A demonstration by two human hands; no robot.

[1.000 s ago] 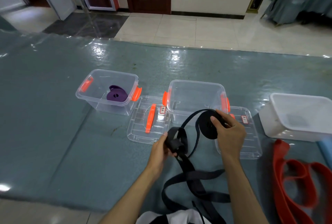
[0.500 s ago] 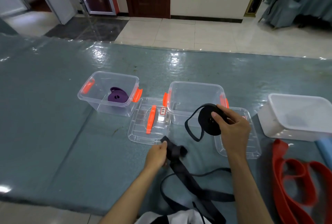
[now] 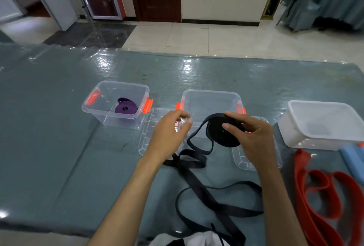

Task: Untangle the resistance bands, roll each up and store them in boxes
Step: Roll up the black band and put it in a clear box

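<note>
Our right hand (image 3: 254, 139) is clamped on the rolled part of the black resistance band (image 3: 226, 131), thumb pressed on the flat face of the coil and fingers curled over its top edge, so the roll stands on edge just above the table (image 3: 49, 147). Our left hand (image 3: 169, 133) hovers just to the left of the roll with its fingers loosely spread and gripping nothing; it looks blurred. From the roll, the unrolled tail of the black band loops down between our two hands, crosses itself below the left hand, and trails back toward us in wide curves across the table. Just behind the right hand sits an empty clear box with orange latches (image 3: 211, 103), and under that hand lies a clear lid (image 3: 256, 159). A second clear lid (image 3: 149, 133) lies under and beside the left hand. Farther left of the left hand stands another clear box (image 3: 102, 111), and inside it rests a rolled purple resistance band (image 3: 126, 107). To the right of the right hand is a white tub (image 3: 325, 125), and nearer to us on that side a red resistance band (image 3: 319, 192) lies loose in folds on the table. A blue object (image 3: 352, 157) shows at the right edge; we cannot tell what it is.
</note>
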